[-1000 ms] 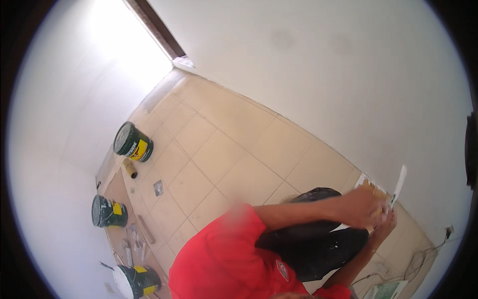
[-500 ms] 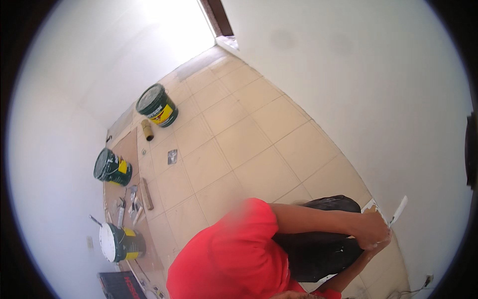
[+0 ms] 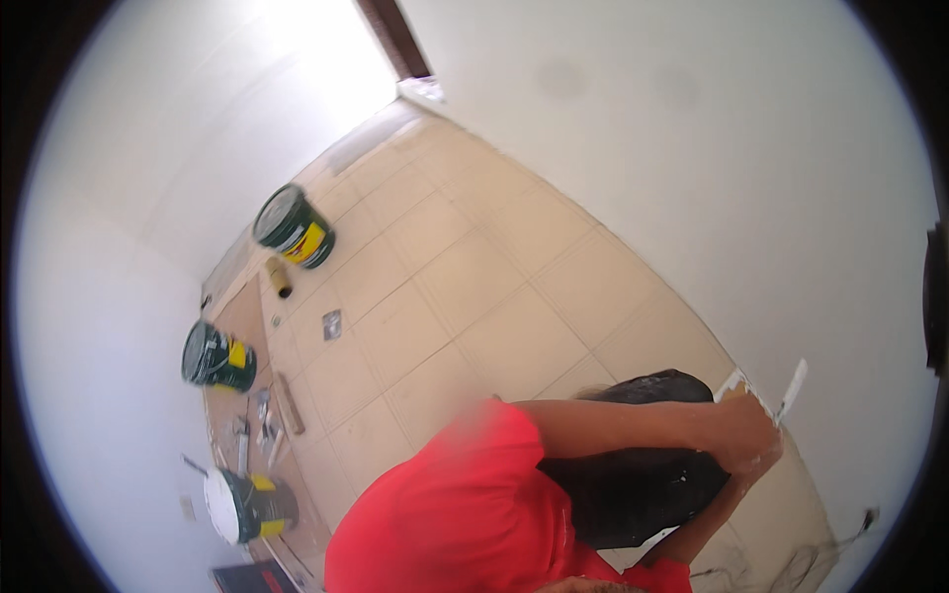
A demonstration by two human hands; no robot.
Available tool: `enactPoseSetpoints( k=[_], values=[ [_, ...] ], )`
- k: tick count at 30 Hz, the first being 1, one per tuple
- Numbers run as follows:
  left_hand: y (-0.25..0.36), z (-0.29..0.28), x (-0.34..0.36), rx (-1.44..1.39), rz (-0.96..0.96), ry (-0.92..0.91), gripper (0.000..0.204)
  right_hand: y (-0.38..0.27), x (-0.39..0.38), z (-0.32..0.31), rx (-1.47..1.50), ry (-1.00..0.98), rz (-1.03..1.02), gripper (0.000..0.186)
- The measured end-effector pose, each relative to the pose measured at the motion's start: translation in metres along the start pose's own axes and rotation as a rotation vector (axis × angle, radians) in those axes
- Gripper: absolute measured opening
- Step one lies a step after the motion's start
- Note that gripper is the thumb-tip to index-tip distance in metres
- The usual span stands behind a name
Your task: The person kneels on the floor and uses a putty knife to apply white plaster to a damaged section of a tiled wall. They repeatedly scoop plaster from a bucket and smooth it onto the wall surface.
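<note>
My left hand (image 3: 743,432) is closed, low beside the right-hand wall, next to a brown, white-smeared piece (image 3: 732,385); what its fingers grip is hidden. Tucked beneath it, my right hand (image 3: 759,466) is mostly covered, with only its edge and wrist showing. A narrow white-coated blade, like a putty knife (image 3: 794,385), sticks out past both hands against the wall. It lines up with my right forearm, though the grip itself is covered. Both arms reach across my bent knees in black trousers (image 3: 633,494).
Three dark green buckets stand left: one far (image 3: 297,229), one midway (image 3: 219,358), one nearer with a white top (image 3: 252,504). Several hand tools (image 3: 265,425) lie on a brown sheet (image 3: 229,308) near a cardboard tube (image 3: 278,278). Cables (image 3: 806,563) trail by the wall at lower right.
The view has shifted a little, so the buckets and doorway sit slightly differently. My hands and the white blade stay together by the wall, a bit higher in the picture.
</note>
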State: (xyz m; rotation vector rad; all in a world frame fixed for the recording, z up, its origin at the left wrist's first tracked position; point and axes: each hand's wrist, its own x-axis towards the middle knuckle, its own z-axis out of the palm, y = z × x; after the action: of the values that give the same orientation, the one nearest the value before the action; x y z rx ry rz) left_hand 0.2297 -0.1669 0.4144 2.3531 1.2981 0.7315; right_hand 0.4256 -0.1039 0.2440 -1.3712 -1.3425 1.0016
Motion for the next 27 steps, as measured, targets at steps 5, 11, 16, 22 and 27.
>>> enactPoseSetpoints(
  k=[5, 11, 16, 22, 27],
  values=[
    [0.002, -0.017, 0.040, -0.127, 0.246, -0.059, 0.022, 0.035, 0.023, -0.046, -0.431, 0.092, -0.197, 0.034],
    [0.031, -0.044, 0.025, -0.002, 0.346, -0.197, 0.016, -0.072, -0.022, 0.004, -0.376, 0.236, 0.000, 0.028],
    [0.151, -0.043, 0.034, -0.484, 1.108, -0.420, 0.015, -0.108, -0.094, -0.005, -0.286, 0.437, 0.184, 0.036],
    [0.270, -0.056, -0.015, -1.012, 1.717, -1.021, 0.042, -0.172, -0.115, -0.032, -0.204, 0.463, 0.200, 0.030],
    [0.237, -0.049, -0.075, -1.489, 1.806, -0.945, 0.022, -0.190, -0.157, -0.034, -0.364, 0.598, 0.217, 0.022]
  ],
)
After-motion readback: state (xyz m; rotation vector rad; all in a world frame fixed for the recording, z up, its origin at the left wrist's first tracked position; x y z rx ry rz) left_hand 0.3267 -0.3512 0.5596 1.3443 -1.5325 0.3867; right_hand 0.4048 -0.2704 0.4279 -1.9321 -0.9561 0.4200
